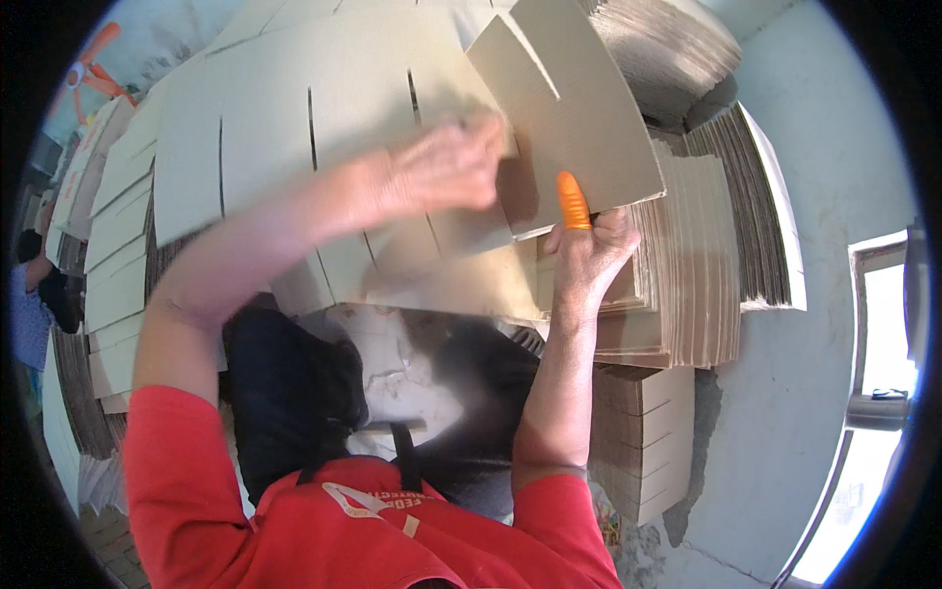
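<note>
My right hand (597, 245) grips the lower edge of a slotted cardboard piece (579, 108); its thumb, in an orange ribbed finger cover (573, 201), presses on the face of the board. The piece stands tilted up at the right. My left hand (451, 167), blurred by motion, is curled closed beside the piece's left edge, over a wide slotted cardboard sheet (265, 128). Whatever its fingers hold, if anything, is hidden. Below that hand the lower part of the sheet (451, 280) hangs above my lap, smeared in places.
Stacks of cardboard (692, 255) stand at the right, with another stack (643, 432) lower down by the wall. More slotted sheets (118, 245) are piled at the left. An orange fan (83, 74) is at the far left, and a person's sleeve (29, 314) shows at the left rim.
</note>
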The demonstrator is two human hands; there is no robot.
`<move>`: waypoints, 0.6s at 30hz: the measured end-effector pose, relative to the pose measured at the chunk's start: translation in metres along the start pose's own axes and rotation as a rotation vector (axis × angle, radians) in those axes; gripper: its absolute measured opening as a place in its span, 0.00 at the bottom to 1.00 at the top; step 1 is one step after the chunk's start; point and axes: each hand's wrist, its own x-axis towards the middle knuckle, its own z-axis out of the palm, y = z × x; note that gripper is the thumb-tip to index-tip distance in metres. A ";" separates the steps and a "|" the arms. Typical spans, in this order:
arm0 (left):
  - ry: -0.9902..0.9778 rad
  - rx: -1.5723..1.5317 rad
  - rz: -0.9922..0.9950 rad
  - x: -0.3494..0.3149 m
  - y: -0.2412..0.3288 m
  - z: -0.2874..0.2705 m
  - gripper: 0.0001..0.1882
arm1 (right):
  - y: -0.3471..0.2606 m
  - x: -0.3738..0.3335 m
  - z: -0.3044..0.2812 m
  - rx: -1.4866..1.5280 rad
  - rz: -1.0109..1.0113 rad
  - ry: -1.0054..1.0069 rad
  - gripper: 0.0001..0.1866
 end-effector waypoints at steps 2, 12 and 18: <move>0.120 -0.129 -0.066 -0.003 0.038 -0.009 0.12 | 0.006 -0.002 0.009 0.077 0.016 0.021 0.17; 0.446 -0.209 -0.558 -0.003 -0.067 0.028 0.27 | 0.018 -0.010 0.021 0.080 0.155 0.019 0.17; 0.111 -0.075 -0.760 0.021 -0.137 0.069 0.19 | 0.028 -0.009 0.022 0.065 0.037 0.034 0.21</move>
